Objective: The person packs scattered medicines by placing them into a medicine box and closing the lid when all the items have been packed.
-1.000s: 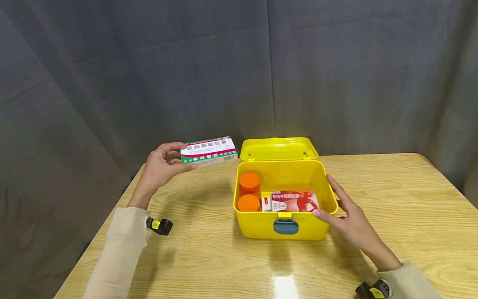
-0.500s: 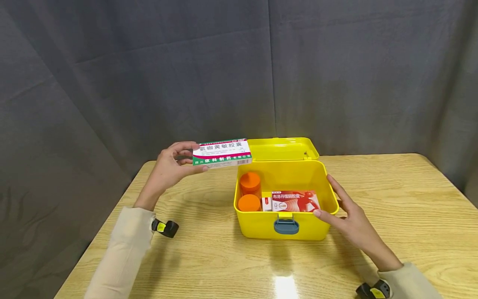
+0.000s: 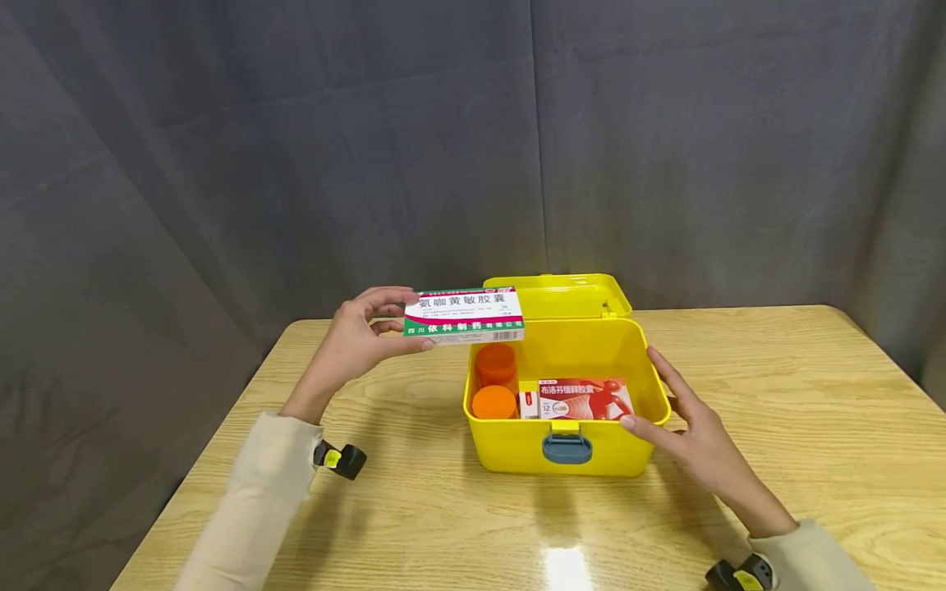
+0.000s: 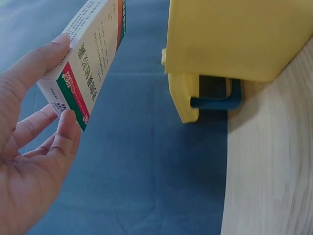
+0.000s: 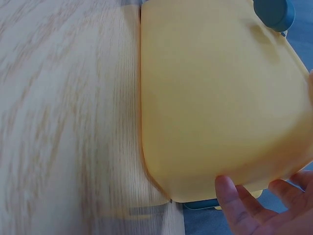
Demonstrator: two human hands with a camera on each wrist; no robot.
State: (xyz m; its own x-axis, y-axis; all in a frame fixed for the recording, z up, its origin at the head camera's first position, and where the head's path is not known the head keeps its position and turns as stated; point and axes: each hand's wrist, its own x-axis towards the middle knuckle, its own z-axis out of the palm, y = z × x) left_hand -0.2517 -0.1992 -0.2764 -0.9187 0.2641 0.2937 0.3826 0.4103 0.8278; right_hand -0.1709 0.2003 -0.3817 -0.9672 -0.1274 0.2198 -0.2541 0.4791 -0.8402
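My left hand [image 3: 352, 345] grips a white, green and magenta medicine box [image 3: 466, 316] by its left end, thumb below and fingers above. This box hangs above the left rear part of an open yellow storage box [image 3: 502, 447], hiding part of its raised lid [image 3: 576, 305]. In the left wrist view, the medicine box [image 4: 88, 63] is pinched at one end. My right hand [image 3: 698, 435] holds the storage box's right side, with its thumb at the front rim. Fingertips [image 5: 226, 186] touch the yellow outer wall [image 5: 220, 98] in the right wrist view.
Inside the storage box stand two orange-capped jars [image 3: 494, 403] on the left. A red and white medicine box [image 3: 584, 399] lies at the front, beside a small white box end [image 3: 528, 404]. A blue-grey latch [image 3: 567, 448] hangs in front. Dark grey curtain [image 3: 355, 148] backs the wooden table [image 3: 776, 377].
My left hand has carried the medicine box rightward and slightly down, from beside the storage box to over its left rear edge. The right hand and storage box have stayed in place.
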